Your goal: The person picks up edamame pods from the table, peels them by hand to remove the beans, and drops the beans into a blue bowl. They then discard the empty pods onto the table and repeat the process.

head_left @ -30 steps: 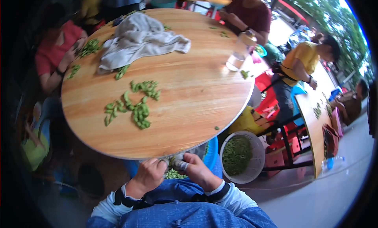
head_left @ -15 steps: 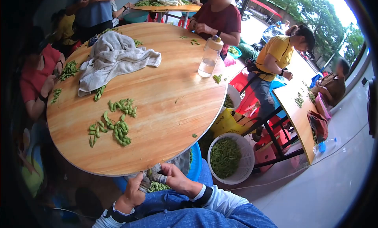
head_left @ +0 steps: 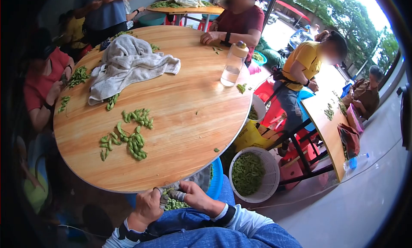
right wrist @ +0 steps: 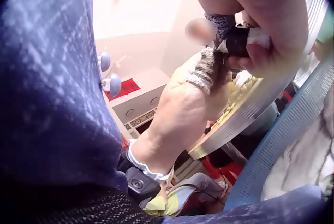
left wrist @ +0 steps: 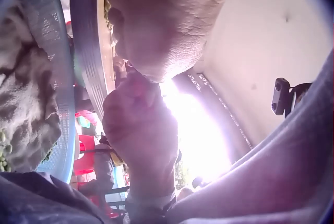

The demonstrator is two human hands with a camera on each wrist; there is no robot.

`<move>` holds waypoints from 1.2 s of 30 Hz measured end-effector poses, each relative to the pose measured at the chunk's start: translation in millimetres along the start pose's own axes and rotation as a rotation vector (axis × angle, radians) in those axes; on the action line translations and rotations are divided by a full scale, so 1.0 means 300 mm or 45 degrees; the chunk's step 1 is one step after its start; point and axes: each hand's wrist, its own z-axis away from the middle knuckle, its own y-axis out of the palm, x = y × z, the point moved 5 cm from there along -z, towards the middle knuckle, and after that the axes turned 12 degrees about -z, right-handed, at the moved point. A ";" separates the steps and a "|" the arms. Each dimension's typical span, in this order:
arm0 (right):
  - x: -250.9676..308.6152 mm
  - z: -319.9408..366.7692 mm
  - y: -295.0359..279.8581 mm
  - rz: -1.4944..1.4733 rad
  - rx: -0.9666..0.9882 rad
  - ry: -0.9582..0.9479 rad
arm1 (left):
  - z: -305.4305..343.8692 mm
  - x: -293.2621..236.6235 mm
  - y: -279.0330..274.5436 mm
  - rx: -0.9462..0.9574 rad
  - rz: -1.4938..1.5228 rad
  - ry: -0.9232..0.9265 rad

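Note:
Close together at the table's near edge, my left hand (head_left: 148,206) and right hand (head_left: 196,198) pinch a small green soybean pod (head_left: 168,190) between their fingertips, which mostly hide it. Grey knitted covers wrap some fingers, and the right wrist view also shows black and white tape (right wrist: 241,41) on one. Below the hands, shelled green beans (head_left: 175,204) lie in a blue basin (head_left: 218,179) over my lap. A loose group of green pods (head_left: 136,144) rests on the round wooden table (head_left: 189,132) beyond my left hand.
On the table, a grey towel (head_left: 128,61) lies rumpled and a water bottle (head_left: 232,67) stands at the right. A white basket of pods (head_left: 249,173) is on the floor to my right. Several people sit or stand around, including a person in yellow (head_left: 305,61).
The head view first swung so the table appears lower and further left, then shifted back slightly. My hands stay together, fingers working at the pod. The person in maroon has lowered a hand to the table.

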 end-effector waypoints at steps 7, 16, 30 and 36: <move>0.038 -0.001 0.026 -0.009 0.020 -0.017 | -0.015 0.006 -0.041 0.006 0.024 -0.001; 0.030 -0.005 0.037 0.016 0.007 0.007 | 0.005 0.014 -0.010 0.072 0.077 0.001; 0.073 0.020 0.053 -0.136 -0.155 0.133 | 0.005 0.010 -0.017 -0.054 0.339 -0.167; 0.074 0.023 0.060 -0.072 -0.144 0.125 | 0.035 0.010 0.004 -0.010 0.200 -0.107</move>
